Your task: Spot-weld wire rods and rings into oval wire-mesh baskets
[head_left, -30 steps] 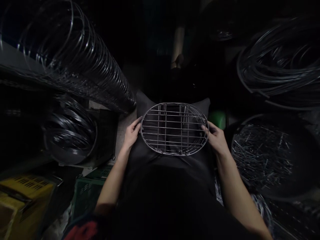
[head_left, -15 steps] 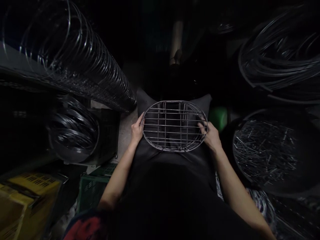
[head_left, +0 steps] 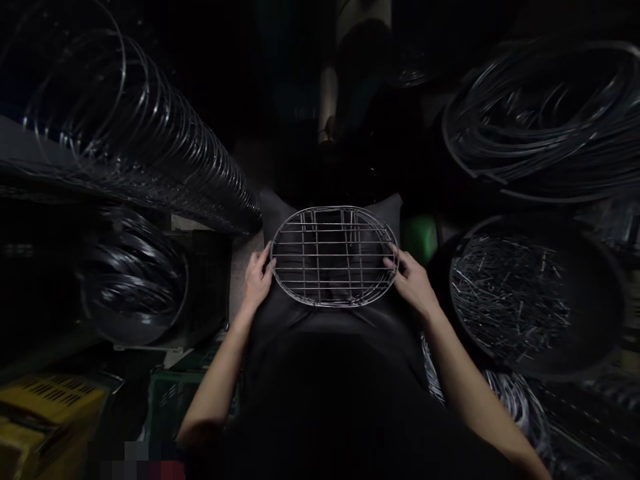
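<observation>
An oval wire basket (head_left: 333, 255) of thin metal rods is held over my lap, its grid of crossed wires facing up toward me. At its left end, my left hand (head_left: 259, 277) grips the outer rim, thumb and fingers closed at the wire. My right hand (head_left: 413, 277) is closed around the opposite end, with fingertips reaching inside the rim. Dark cloth (head_left: 320, 323) covers my legs beneath the basket.
To the left run a long row of wire rings (head_left: 165, 133) and a container of wire coils (head_left: 137, 267). A yellow crate (head_left: 65, 400) and green crate (head_left: 173, 393) stand lower left. On the right are a tub of short wire pieces (head_left: 510, 293) and large wire loops (head_left: 540, 147).
The whole view has shifted, so the basket and both hands appear slightly further left. Both hands keep their hold on the basket's ends.
</observation>
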Available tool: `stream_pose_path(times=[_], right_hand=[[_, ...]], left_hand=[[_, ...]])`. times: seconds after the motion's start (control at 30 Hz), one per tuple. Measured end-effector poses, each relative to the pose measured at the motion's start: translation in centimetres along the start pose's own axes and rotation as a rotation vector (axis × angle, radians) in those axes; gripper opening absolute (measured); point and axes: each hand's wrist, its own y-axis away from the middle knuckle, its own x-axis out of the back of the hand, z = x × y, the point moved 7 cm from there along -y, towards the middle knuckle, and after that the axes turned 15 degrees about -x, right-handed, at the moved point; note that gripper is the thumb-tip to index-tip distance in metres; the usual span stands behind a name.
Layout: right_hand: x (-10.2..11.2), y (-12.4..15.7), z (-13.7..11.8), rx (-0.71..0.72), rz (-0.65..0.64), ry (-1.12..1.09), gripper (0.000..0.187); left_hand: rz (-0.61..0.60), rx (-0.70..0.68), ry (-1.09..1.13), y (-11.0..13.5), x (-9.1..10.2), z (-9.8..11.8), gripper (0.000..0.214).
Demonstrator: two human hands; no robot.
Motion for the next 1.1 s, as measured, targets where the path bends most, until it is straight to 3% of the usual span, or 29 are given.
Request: stream_pose_path(times=[0.2, 0.3, 0.43, 0.57, 0.77, 0.93, 1.1], right_hand=[[-1.1, -0.3, 2.2, -0.02, 0.044, -0.125, 0.058], [0.0, -0.3, 1.2, -0.035, 0.052, -0.159, 0.059], [1.9, -0.2, -1.7, 0.019, 0.076, -0.266, 0.047], [1.6, -0.4, -3.7, 0.025, -0.003, -0.341, 0.049], [2.0, -0.2, -3.7, -0.002, 0.047, -0.302, 0.043], [0.9, -1.1, -2.9, 0.027, 0.077, -0.31, 0.04], [-0.3, -0.1, -3.4, 0.016, 0.121, -0.392, 0.04]], left_hand=[[0.025, 0.067, 0.043, 0.5, -2.0, -1.9, 0.052], [0.061, 0.107, 0.037, 0.2, -0.6, -1.1, 0.053], [0.091, 0.063, 0.167, -1.2, 1.4, 1.3, 0.052], [-0.009, 0.053, 0.289, -3.2, 1.0, 2.6, 0.054], [-0.029, 0.034, 0.229, -4.5, 0.5, 3.1, 0.053], [0.036, 0.043, 0.147, -4.3, 0.0, 1.9, 0.046], [0.116, 0.099, 0.138, -3.4, 0.2, 2.1, 0.049]])
